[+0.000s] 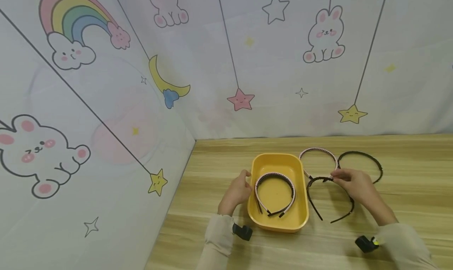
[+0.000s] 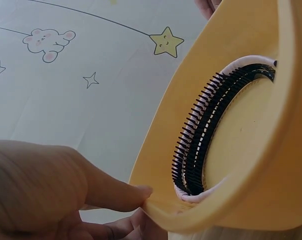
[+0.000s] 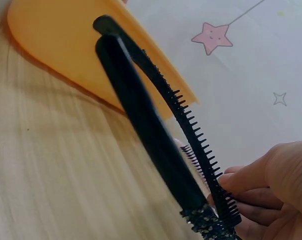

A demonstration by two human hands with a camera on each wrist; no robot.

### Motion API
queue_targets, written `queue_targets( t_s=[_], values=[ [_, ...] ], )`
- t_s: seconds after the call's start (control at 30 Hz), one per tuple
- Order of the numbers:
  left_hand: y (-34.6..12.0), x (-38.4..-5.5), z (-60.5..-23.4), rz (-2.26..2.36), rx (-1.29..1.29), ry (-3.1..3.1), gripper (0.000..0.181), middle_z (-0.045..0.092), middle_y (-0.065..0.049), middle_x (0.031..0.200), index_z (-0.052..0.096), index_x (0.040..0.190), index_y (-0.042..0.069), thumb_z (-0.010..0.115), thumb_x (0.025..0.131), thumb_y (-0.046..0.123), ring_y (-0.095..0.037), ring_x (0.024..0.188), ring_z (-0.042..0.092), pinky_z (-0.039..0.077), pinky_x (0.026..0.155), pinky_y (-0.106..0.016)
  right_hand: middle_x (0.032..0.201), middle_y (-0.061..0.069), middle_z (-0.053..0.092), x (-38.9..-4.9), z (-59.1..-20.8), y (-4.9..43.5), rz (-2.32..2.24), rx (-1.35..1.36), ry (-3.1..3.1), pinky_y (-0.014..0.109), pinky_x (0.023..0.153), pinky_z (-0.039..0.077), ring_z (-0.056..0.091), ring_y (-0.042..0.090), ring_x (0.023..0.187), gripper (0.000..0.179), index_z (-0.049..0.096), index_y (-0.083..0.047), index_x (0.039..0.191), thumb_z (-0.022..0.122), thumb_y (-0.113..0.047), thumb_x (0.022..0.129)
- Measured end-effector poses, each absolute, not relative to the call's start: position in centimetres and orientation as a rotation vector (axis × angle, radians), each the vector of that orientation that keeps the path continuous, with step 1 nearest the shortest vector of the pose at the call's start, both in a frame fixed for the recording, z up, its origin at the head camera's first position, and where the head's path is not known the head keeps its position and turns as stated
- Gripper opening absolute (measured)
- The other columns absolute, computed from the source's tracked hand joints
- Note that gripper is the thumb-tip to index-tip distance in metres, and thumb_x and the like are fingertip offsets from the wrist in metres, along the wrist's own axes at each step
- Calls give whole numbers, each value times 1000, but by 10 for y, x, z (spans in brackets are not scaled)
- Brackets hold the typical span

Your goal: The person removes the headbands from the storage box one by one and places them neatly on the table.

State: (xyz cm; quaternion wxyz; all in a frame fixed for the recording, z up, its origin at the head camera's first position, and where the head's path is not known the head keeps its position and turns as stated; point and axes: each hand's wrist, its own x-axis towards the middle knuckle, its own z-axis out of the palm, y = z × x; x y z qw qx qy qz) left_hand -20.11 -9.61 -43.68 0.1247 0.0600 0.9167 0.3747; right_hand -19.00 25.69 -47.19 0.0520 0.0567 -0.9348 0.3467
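My left hand (image 1: 236, 193) grips the left side of a yellow plastic bin (image 1: 290, 224), with the thumb (image 2: 126, 194) on its rim. Inside the bin lie a pink headband and a black headband (image 2: 206, 135), overlapping, with comb teeth along their inner edges. To the right of the bin, my right hand (image 1: 357, 185) pinches a black headband (image 3: 151, 135) near the top of its arc. This band has small teeth inside and a dark, sparkly covering on part of it; its two open ends point toward me.
Behind the held headband, a pink headband (image 1: 316, 148) lies on the wooden table (image 1: 201, 163). Next to it on the right is another black headband (image 1: 368, 155). A white cloth wall (image 1: 276, 69) printed with cartoon figures stands behind and at the left.
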Motion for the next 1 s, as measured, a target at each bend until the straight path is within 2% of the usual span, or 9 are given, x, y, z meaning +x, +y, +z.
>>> queue_targets(
  t_s=[0.17, 0.27, 0.57, 0.8, 1.0],
  values=[
    [-96, -201, -436, 1088, 178, 2674, 40, 62, -11, 86, 44, 131, 2, 56, 93, 3, -18, 70, 54, 44, 58, -29, 102, 19, 70, -193, -480, 256, 1042, 168, -2837, 28, 68, 50, 67, 34, 91, 19, 70, -1, 106, 64, -10, 91],
    [-96, -202, -436, 1086, 180, 2672, 40, 62, -10, 85, 44, 131, 2, 56, 93, 3, -17, 68, 54, 43, 57, -28, 102, 19, 70, -193, -483, 255, 1052, 171, -2829, 25, 68, 48, 67, 34, 91, 17, 70, -1, 104, 64, -9, 90],
    [-97, -202, -437, 1077, 180, 2672, 39, 61, -9, 85, 44, 130, 3, 54, 93, 2, -17, 68, 54, 43, 56, -28, 97, 17, 72, -195, -492, 252, 1036, 196, -2783, 32, 71, 51, 68, 33, 88, 14, 71, -2, 100, 66, -6, 88],
    [-96, -202, -437, 1076, 184, 2675, 38, 62, -9, 84, 44, 130, 3, 55, 93, 2, -17, 68, 54, 43, 56, -27, 97, 18, 71, -195, -495, 247, 1033, 200, -2781, 46, 76, 52, 68, 35, 87, 14, 71, -1, 99, 67, -6, 87],
    [-97, -202, -438, 1088, 185, 2668, 39, 61, -9, 83, 44, 130, 3, 55, 93, 2, -17, 67, 53, 43, 56, -27, 96, 17, 72, -195, -497, 245, 1025, 204, -2777, 49, 77, 51, 67, 36, 89, 14, 71, -2, 100, 66, -5, 87]
  ],
)
